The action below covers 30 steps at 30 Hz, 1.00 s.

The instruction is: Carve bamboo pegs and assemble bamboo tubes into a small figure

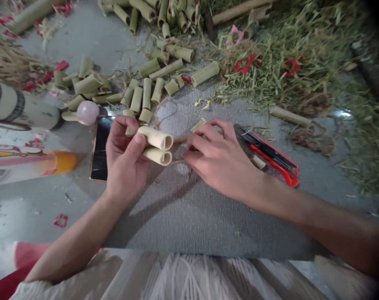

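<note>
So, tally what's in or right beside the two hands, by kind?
Bamboo tubes held in the left hand: 2
Twine strand at the right hand: 1
Red utility knife: 1
Phone: 1
Total: 5

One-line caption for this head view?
Left hand holds two bamboo tubes; right hand pinches twine beside them.

Bare forearms, no sleeves/rings; pale striped fabric w/ red cloth over lap.
</note>
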Tool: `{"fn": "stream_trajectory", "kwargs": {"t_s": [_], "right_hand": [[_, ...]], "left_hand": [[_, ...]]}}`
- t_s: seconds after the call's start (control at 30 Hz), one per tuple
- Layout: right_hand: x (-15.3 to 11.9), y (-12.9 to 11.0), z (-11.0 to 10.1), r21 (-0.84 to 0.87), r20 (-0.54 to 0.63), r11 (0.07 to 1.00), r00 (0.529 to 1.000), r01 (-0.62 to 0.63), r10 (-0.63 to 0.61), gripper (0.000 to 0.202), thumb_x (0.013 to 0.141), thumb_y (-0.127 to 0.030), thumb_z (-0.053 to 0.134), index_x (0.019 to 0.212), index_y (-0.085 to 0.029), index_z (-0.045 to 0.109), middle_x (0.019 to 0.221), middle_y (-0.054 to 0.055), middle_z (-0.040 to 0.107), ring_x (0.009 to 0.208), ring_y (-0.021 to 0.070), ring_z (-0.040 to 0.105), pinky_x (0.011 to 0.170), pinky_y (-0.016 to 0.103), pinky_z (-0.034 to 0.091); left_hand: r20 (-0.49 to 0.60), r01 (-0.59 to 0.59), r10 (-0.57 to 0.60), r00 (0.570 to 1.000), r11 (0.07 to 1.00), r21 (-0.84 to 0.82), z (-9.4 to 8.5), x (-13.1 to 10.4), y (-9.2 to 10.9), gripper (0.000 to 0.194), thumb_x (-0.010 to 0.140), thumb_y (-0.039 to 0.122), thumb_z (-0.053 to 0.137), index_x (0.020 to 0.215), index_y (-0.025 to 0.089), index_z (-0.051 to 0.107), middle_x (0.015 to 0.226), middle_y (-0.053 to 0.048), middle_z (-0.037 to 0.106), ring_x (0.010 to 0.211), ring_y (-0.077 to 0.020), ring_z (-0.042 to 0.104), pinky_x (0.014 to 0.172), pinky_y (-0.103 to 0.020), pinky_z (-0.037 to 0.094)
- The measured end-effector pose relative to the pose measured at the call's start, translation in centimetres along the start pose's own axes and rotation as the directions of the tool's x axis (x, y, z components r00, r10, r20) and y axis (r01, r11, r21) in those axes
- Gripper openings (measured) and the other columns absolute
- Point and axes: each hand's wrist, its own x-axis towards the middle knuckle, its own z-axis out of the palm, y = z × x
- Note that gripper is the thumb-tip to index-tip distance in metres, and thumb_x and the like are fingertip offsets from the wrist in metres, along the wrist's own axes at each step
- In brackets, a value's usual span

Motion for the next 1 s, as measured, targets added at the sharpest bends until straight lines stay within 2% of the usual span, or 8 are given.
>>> {"fn": "stream_trajectory", "kwargs": {"t_s": [0.07,0.13,0.23,0.33,0.5,0.6,0.73,1.0], "right_hand": [[0.0,0.1,-0.1,0.004,0.018,1.0,1.0,-0.004,0.004,0.02,0.107,-0.007,0.061,0.1,-0.018,0.075,0.123,0.012,0.077,0.128,0.0344,0.062,0.122,0.061,0.038],[0.1,0.2,-0.2,0.086,0.007,0.995,0.999,-0.044,0.043,0.02,0.107,-0.005,0.058,0.103,-0.019,0.072,0.119,0.011,0.078,0.123,0.0321,0.064,0.12,0.059,0.04],[0.1,0.6,-0.3,0.334,-0.093,0.937,0.986,-0.102,0.14,0.016,0.111,-0.009,0.055,0.105,-0.021,0.064,0.103,0.005,0.076,0.103,0.0244,0.067,0.115,0.053,0.044],[0.1,0.9,-0.6,0.505,-0.216,0.859,0.95,-0.088,0.224,0.014,0.112,-0.014,0.059,0.101,-0.023,0.061,0.091,0.001,0.07,0.088,0.02,0.064,0.104,0.045,0.049],[-0.1,0.8,-0.7,0.642,-0.312,0.765,0.892,-0.056,0.327,0.012,0.109,-0.013,0.065,0.108,-0.024,0.068,0.098,0.001,0.076,0.091,0.0195,0.072,0.088,0.038,0.055],[-0.2,0.7,-0.6,0.687,-0.378,0.727,0.858,0.008,0.347,0.014,0.109,-0.013,0.068,0.114,-0.025,0.074,0.097,0.001,0.079,0.091,0.0189,0.075,0.084,0.037,0.057],[0.0,0.8,-0.5,0.704,-0.421,0.71,0.821,0.027,0.386,0.012,0.107,-0.013,0.072,0.102,-0.024,0.075,0.092,0.001,0.079,0.091,0.0191,0.075,0.082,0.036,0.057],[-0.2,0.7,-0.7,0.682,-0.373,0.73,0.84,-0.04,0.394,0.015,0.108,-0.014,0.07,0.096,-0.022,0.07,0.09,0.0,0.075,0.081,0.0141,0.069,0.078,0.032,0.056]], "left_hand": [[0.02,0.057,-0.056,0.998,0.998,-0.023,0.1,0.0,-0.1,0.037,0.092,0.045,0.097,0.113,0.025,0.073,0.082,0.003,0.068,0.065,-0.0116,0.058,0.057,-0.025,0.043],[0.017,0.092,-0.091,0.996,0.994,-0.052,0.0,0.1,-0.4,0.04,0.091,0.047,0.097,0.114,0.023,0.075,0.084,0.002,0.068,0.068,-0.0112,0.058,0.058,-0.023,0.043],[-0.019,0.097,-0.099,0.995,0.991,-0.091,-0.3,0.2,-1.0,0.041,0.087,0.046,0.1,0.106,0.021,0.075,0.086,0.001,0.067,0.072,-0.0109,0.059,0.059,-0.019,0.046],[-0.051,0.079,-0.087,0.995,0.986,-0.145,-0.6,0.4,-1.3,0.042,0.084,0.043,0.102,0.102,0.02,0.071,0.086,0.003,0.065,0.069,-0.0096,0.061,0.056,-0.018,0.048],[-0.021,0.109,-0.117,0.993,0.968,-0.228,-0.6,0.4,-1.3,0.032,0.091,0.034,0.097,0.1,0.018,0.07,0.086,0.004,0.07,0.072,-0.0093,0.069,0.059,-0.018,0.057],[-0.016,0.106,-0.114,0.993,0.96,-0.259,-0.5,0.4,-1.3,0.028,0.093,0.03,0.096,0.1,0.017,0.071,0.089,0.004,0.073,0.076,-0.0093,0.074,0.068,-0.019,0.064],[-0.032,0.073,-0.082,0.996,0.972,-0.222,-0.6,0.3,-1.5,0.025,0.096,0.029,0.094,0.102,0.018,0.072,0.091,0.003,0.075,0.076,-0.0084,0.073,0.069,-0.017,0.063],[-0.077,-0.05,0.05,0.996,0.999,-0.005,-0.9,0.4,-1.7,0.034,0.088,0.041,0.099,0.1,0.021,0.075,0.091,-0.002,0.073,0.08,-0.0147,0.073,0.063,-0.02,0.058]]}}
